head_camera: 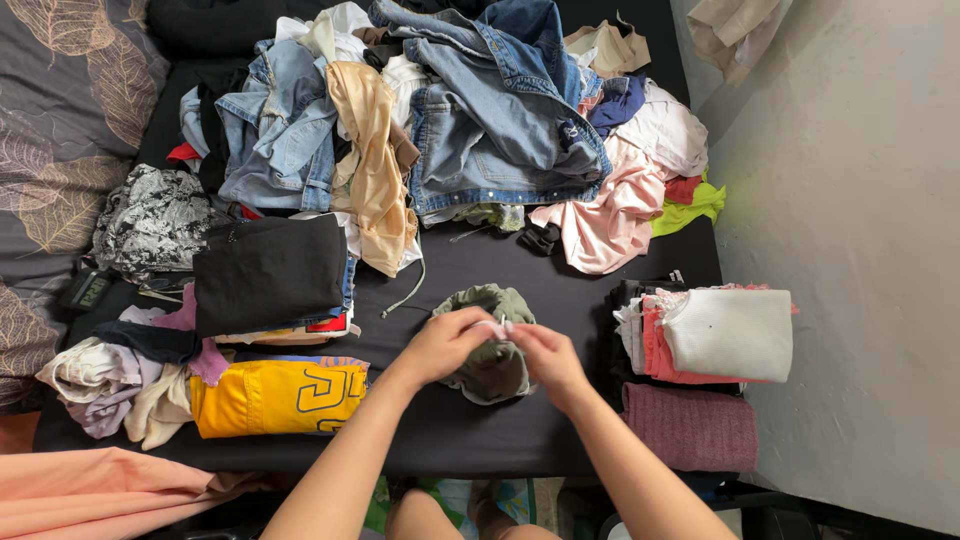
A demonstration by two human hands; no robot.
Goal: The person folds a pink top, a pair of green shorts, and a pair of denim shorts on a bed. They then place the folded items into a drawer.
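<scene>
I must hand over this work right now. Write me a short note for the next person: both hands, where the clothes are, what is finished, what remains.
Left hand and right hand: both pinch a small pale piece over the olive-green garment, which lies bunched on the dark table.
Done: a folded stack with a white piece on top at the right, a folded dark pink piece beside it, and a folded yellow garment and black one at the left.
Left: the big unfolded pile of denim and other clothes at the far side.
</scene>
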